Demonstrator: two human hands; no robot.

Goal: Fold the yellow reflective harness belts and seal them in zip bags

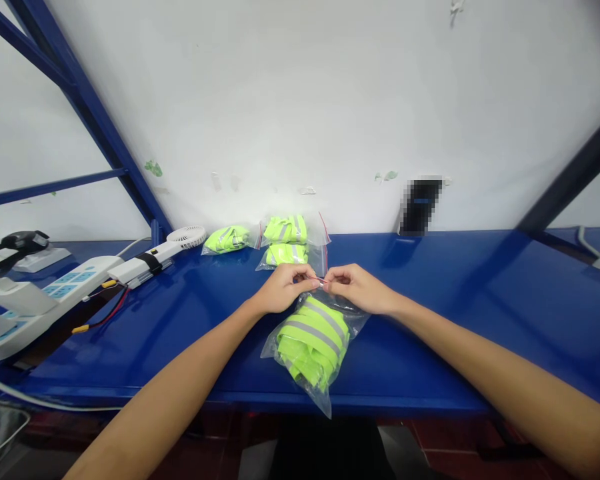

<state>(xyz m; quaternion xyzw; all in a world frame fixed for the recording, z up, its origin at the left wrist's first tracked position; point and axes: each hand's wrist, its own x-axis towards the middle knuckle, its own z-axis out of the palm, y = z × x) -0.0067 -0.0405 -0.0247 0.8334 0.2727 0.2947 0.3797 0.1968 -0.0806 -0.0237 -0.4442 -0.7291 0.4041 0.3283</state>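
A clear plastic bag holding a folded yellow-green reflective vest (314, 340) lies at the front edge of the blue table, its lower corner hanging past the edge. My left hand (286, 288) pinches the bag's top strip between thumb and fingers. Close beside it, my right hand (356, 288) pinches the same strip, the fingertips of both hands nearly touching. Just behind my hands, two more bagged vests (285, 229) lie one in front of the other, and another bagged vest (229, 239) is to their left.
On the left of the blue table (420, 363) are a white power strip (75, 283), a small white fan (187, 236), a white device with cables (140, 267) and a black object (25, 240). A dark phone-like object (419, 208) leans on the wall. Blue frame posts stand at both sides.
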